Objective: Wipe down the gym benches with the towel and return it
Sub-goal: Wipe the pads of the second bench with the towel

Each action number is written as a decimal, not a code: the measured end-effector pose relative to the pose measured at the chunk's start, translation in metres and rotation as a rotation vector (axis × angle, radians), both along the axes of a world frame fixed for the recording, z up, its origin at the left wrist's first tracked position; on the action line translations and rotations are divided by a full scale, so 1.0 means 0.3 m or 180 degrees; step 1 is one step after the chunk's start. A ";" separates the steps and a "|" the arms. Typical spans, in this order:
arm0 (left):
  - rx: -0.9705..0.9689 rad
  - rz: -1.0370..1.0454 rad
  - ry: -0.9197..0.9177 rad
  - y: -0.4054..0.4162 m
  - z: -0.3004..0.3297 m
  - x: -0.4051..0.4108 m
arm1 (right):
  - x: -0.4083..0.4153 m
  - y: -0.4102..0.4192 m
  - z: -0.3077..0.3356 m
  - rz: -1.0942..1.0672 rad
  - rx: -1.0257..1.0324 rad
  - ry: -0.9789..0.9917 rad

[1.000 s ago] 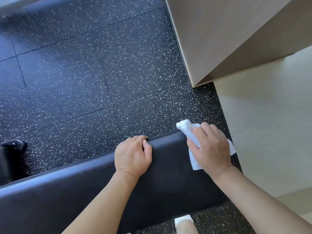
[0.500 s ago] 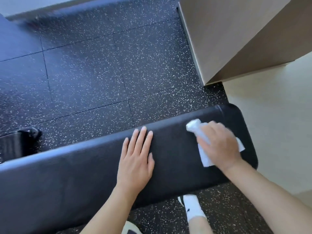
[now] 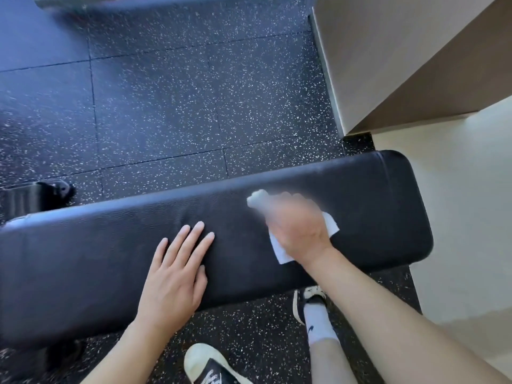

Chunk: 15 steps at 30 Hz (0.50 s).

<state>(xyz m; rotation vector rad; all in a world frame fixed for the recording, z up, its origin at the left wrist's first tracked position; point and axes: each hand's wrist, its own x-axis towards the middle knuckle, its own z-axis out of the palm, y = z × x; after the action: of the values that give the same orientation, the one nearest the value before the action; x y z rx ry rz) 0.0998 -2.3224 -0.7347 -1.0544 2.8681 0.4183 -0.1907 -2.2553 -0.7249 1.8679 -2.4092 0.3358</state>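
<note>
- Head view: our right hand [image 3: 297,231] is blurred, its fingers [image 3: 285,196] closed around the white towel [image 3: 279,253], pressing it on the black worktop [image 3: 374,217].
- Our left hand [image 3: 177,270] lies flat on the padding, fingers spread, holding nothing.
- We judge the towel soft and light; a bunched grip at its middle should hold it.
- Speckled floor [image 3: 166,106] lies around.

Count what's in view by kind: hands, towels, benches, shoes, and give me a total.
Hands: 2, left hand and right hand
White towel: 1
Black bench: 1
Shoes: 2, left shoe and right shoe
Total: 6
</note>
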 end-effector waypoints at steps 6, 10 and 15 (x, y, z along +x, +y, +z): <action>0.0082 0.0493 0.0068 0.053 0.011 0.067 | -0.216 -0.010 0.022 -0.1736 0.0109 -0.0437; 0.0260 0.0758 0.0035 0.071 0.035 0.014 | 0.095 -0.075 0.041 -0.0992 0.0128 -0.0698; 0.0544 0.0539 -0.0183 0.029 0.118 0.034 | 0.320 -0.065 0.082 -0.0147 0.0485 -0.0988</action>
<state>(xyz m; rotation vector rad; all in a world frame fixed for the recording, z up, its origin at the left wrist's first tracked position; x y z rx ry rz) 0.1100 -2.3137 -0.6993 -1.2586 2.6470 0.6201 -0.0948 -2.2748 -0.7003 1.9438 -2.7451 0.4846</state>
